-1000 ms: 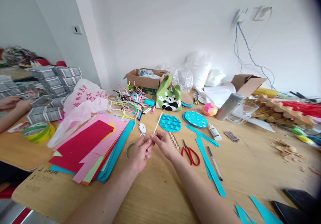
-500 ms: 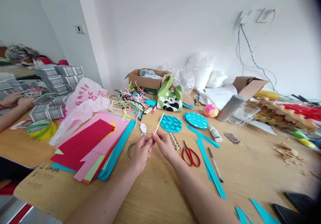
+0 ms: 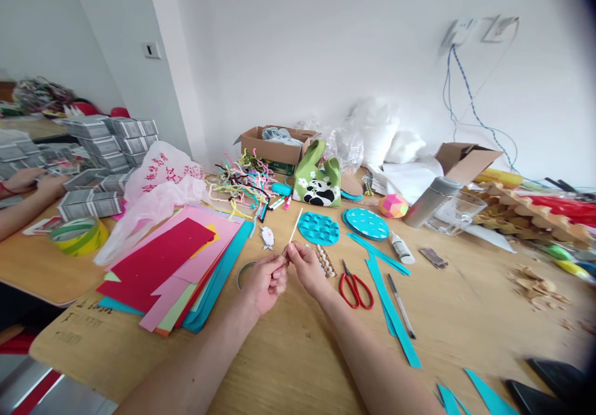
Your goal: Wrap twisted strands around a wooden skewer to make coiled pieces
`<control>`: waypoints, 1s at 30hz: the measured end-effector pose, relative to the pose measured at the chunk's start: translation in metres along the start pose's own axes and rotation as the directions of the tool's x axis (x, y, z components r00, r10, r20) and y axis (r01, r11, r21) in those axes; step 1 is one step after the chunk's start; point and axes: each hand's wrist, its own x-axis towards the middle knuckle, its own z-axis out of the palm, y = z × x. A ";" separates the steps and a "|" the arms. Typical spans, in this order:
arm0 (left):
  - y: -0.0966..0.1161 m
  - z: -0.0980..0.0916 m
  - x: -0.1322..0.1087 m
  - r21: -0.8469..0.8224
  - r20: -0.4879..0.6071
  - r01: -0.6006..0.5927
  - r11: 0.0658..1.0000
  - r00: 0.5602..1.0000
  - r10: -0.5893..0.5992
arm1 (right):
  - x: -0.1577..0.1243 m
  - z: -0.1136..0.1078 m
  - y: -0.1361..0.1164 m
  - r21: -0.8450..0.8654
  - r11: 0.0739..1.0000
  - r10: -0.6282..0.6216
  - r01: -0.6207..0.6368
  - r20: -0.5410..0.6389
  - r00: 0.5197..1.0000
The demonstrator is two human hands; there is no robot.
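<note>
A thin pale stick [image 3: 296, 224] points up and away from my fingertips at the middle of the table. My right hand [image 3: 307, 270] pinches it near its lower end. Close against it, my left hand [image 3: 269, 283] has its fingers curled, with thumb and forefinger at the stick's lower end. Just beyond the hands lies a blue piece with a scaly surface [image 3: 319, 228]. Short rows of small beige and brown pieces [image 3: 326, 261] sit beside my right hand, partly hidden by it. A roll of tape [image 3: 241, 275] is partly covered by my left hand.
Red-handled scissors [image 3: 356, 291], blue paper strips [image 3: 393, 312] and a pen [image 3: 401, 306] lie to the right. Coloured paper sheets [image 3: 161, 257] are stacked left. A glue bottle [image 3: 401, 247] and grey flask [image 3: 431, 201] are farther right. Another person's hands [image 3: 49, 182] show at far left.
The view has shifted slightly. Both hands stay together around the stick's lower end, and my left fingers have turned a little and curled more visibly.
</note>
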 end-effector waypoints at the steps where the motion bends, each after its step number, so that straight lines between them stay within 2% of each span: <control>1: 0.000 0.000 0.000 -0.009 0.006 0.004 1.000 1.000 -0.004 | 0.000 0.000 -0.001 -0.018 1.000 -0.005 0.005 -0.004 1.000; 5: -0.004 0.002 -0.001 0.036 -0.031 -0.034 0.999 0.999 0.035 | -0.003 0.007 -0.002 -0.166 0.986 -0.033 0.022 -0.066 0.997; 8: -0.008 0.004 -0.001 0.138 -0.088 -0.107 0.985 0.989 0.120 | -0.005 0.012 -0.001 -0.316 0.948 -0.079 0.020 -0.173 0.982; 10: -0.010 0.005 -0.001 0.180 -0.109 -0.146 0.973 0.980 0.167 | -0.005 0.013 -0.001 -0.358 0.934 -0.094 0.015 -0.203 0.975; 14: -0.009 0.006 0.000 0.181 -0.115 -0.166 0.970 0.975 0.188 | -0.004 0.008 -0.004 -0.206 0.978 -0.046 0.033 -0.058 0.997; 16: -0.009 0.005 0.000 0.195 -0.111 -0.170 0.966 0.975 0.194 | -0.004 0.007 -0.005 -0.173 0.984 -0.044 0.039 -0.026 0.999; 21: -0.010 0.003 0.001 0.251 -0.106 -0.183 0.951 0.971 0.214 | -0.004 0.010 -0.001 -0.307 0.950 -0.097 0.049 -0.142 0.985; 23: -0.009 0.002 0.002 0.259 -0.105 -0.174 0.950 0.973 0.207 | -0.003 0.011 0.000 -0.304 0.952 -0.096 0.042 -0.165 0.982; 28: -0.003 -0.003 0.004 0.145 -0.037 -0.022 0.989 0.999 0.027 | 0.000 0.005 -0.001 -0.022 0.991 0.127 -0.130 -0.100 0.987; 30: 0.000 -0.005 0.005 0.091 0.014 0.021 0.996 1.000 -0.022 | 0.001 0.002 -0.003 0.052 0.988 0.153 -0.147 -0.122 0.981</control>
